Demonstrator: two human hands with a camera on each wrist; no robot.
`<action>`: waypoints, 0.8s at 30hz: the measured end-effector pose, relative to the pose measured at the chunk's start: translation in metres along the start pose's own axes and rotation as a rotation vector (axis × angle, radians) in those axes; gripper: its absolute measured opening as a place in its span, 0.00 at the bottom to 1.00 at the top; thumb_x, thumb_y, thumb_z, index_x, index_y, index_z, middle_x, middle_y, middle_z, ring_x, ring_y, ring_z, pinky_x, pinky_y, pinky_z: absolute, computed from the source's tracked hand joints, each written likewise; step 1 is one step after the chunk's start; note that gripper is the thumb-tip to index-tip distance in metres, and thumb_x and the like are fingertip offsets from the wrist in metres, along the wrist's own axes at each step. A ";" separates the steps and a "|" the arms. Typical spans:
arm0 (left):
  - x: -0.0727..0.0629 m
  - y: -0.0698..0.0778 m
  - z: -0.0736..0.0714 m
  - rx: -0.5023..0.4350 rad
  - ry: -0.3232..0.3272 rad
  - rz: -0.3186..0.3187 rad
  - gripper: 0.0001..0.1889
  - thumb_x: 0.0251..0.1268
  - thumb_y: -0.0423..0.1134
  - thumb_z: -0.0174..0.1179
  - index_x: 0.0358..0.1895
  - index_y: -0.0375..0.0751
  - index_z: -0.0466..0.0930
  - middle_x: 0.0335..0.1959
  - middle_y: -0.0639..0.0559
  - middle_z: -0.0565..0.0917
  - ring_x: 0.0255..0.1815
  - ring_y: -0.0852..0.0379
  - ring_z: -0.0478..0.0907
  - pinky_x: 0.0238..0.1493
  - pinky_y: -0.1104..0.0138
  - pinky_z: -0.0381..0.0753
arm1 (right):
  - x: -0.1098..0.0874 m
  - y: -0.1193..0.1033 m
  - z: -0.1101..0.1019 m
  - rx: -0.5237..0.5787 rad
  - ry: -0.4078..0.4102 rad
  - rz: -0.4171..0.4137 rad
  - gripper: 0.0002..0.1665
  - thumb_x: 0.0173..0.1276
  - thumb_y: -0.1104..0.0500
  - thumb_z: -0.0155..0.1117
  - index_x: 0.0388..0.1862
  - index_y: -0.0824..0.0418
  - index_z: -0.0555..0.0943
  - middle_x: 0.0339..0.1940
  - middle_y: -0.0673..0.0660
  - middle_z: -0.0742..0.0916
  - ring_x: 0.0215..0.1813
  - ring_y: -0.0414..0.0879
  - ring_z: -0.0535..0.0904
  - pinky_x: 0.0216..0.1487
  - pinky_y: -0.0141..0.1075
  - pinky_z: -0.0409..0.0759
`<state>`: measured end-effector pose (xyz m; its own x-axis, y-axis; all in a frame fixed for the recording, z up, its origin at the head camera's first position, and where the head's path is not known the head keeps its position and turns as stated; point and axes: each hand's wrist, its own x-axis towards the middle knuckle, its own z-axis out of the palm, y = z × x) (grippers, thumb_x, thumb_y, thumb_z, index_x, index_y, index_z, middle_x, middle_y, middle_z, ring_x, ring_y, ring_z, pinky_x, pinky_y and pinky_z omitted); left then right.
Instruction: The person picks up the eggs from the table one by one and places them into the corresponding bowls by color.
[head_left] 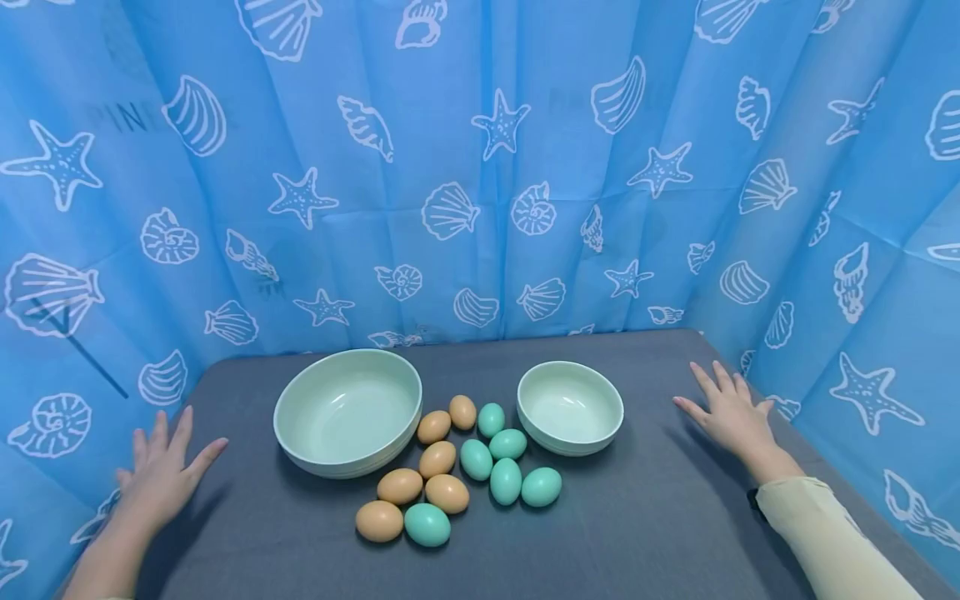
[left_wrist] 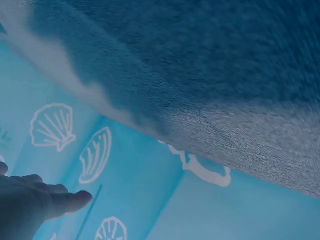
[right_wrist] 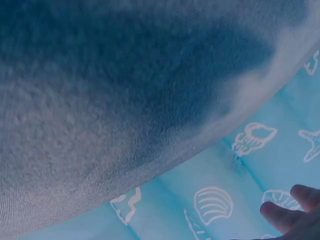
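Observation:
My left hand (head_left: 159, 485) is spread with straight fingers at the table's left edge, holding nothing. Toward the right edge, my right hand (head_left: 731, 417) also has its fingers spread and holds nothing. Between them, a large pale green bowl (head_left: 348, 412) stands at the left and a smaller pale green bowl (head_left: 570, 404) at the right. Several brown eggs (head_left: 400, 486) lie by the large bowl. Several green eggs (head_left: 506, 481) lie nearer the small bowl, while one green egg (head_left: 427, 525) sits among the brown ones at the front. Both bowls have bare insides.
A grey cloth covers the table (head_left: 600, 542). Behind it and along both sides hangs a blue curtain (head_left: 465, 267) printed with white shells and starfish. In the wrist views, mostly the table cloth (left_wrist: 225, 60) and curtain show.

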<state>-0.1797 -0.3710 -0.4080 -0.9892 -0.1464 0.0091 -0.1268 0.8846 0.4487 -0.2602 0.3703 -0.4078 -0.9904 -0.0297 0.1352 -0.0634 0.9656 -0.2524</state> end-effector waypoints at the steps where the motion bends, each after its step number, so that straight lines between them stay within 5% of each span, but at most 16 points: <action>1: 0.000 0.001 0.000 -0.013 -0.002 0.006 0.49 0.73 0.67 0.35 0.73 0.28 0.25 0.68 0.18 0.25 0.65 0.16 0.19 0.51 0.19 0.32 | -0.001 -0.001 0.000 0.005 0.007 0.002 0.50 0.73 0.32 0.45 0.78 0.64 0.49 0.73 0.79 0.52 0.68 0.83 0.43 0.52 0.84 0.34; 8: 0.003 0.016 -0.001 -0.248 -0.075 0.025 0.47 0.76 0.61 0.35 0.72 0.26 0.21 0.69 0.19 0.24 0.68 0.21 0.21 0.61 0.26 0.34 | -0.011 -0.017 0.000 0.062 0.064 -0.002 0.47 0.74 0.36 0.49 0.78 0.63 0.48 0.72 0.80 0.55 0.66 0.82 0.50 0.54 0.82 0.45; 16: 0.003 0.047 0.005 -0.581 -0.161 -0.035 0.51 0.73 0.56 0.51 0.73 0.44 0.15 0.74 0.28 0.28 0.72 0.24 0.38 0.65 0.34 0.53 | -0.022 -0.045 -0.003 0.171 0.122 -0.056 0.44 0.75 0.43 0.53 0.78 0.65 0.50 0.71 0.78 0.59 0.68 0.78 0.54 0.59 0.76 0.54; 20: 0.002 0.060 0.013 -0.764 -0.205 -0.030 0.52 0.73 0.48 0.55 0.73 0.50 0.14 0.76 0.34 0.26 0.74 0.27 0.37 0.65 0.43 0.60 | -0.031 -0.059 -0.003 0.232 0.133 -0.084 0.44 0.74 0.45 0.56 0.78 0.64 0.51 0.72 0.77 0.60 0.70 0.75 0.55 0.61 0.73 0.57; 24: 0.004 0.069 0.019 -0.847 -0.216 -0.030 0.53 0.72 0.43 0.57 0.73 0.52 0.14 0.76 0.41 0.23 0.76 0.33 0.32 0.67 0.46 0.57 | -0.041 -0.071 -0.001 0.229 0.221 -0.150 0.41 0.72 0.49 0.60 0.76 0.65 0.58 0.62 0.74 0.73 0.58 0.69 0.72 0.50 0.65 0.74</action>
<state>-0.1939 -0.3023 -0.3944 -0.9895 -0.0012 -0.1448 -0.1407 0.2425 0.9599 -0.2155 0.3030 -0.3946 -0.9190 -0.0862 0.3847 -0.2570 0.8709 -0.4189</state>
